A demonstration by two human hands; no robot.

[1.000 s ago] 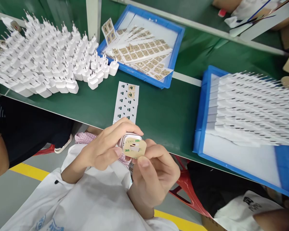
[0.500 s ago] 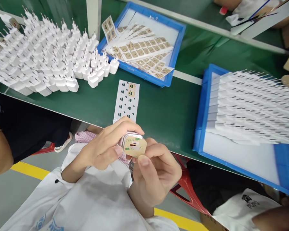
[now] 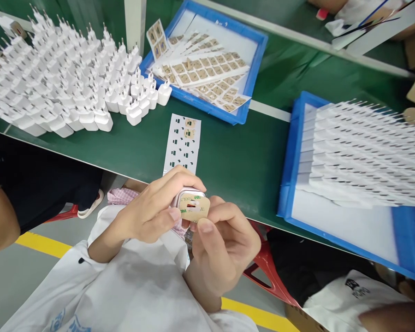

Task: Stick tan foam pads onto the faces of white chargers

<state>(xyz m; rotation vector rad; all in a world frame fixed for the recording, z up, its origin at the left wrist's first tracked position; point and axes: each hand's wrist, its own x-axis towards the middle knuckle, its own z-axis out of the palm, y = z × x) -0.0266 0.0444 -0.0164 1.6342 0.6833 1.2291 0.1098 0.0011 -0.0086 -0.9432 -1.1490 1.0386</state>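
Observation:
In front of my body, my left hand [image 3: 154, 207] is closed around a white plug-in charger [image 3: 180, 195], its end face turned up toward me. Against that face lies a tan 3M adhesive sticker [image 3: 195, 213] with a slot in the middle. The thumb and forefinger of my right hand [image 3: 226, 244] pinch the sticker's lower right corner. Whether the whole sticker touches the charger cannot be made out. Just beyond my fingers, a white sticker sheet [image 3: 181, 142] lies on the green table, with cut-out holes and a couple of tan stickers at its far end.
Many white chargers [image 3: 65, 87] stand prongs-up at the left. A blue tray [image 3: 207, 110] at the back holds sheets of tan stickers [image 3: 207, 69]. Rows of chargers [image 3: 363, 157] fill part of another blue tray [image 3: 290, 184] at right. People sit on both sides.
The sticker has tilted slightly and sits closer against the charger's face. Both hands keep their grip and have hardly moved.

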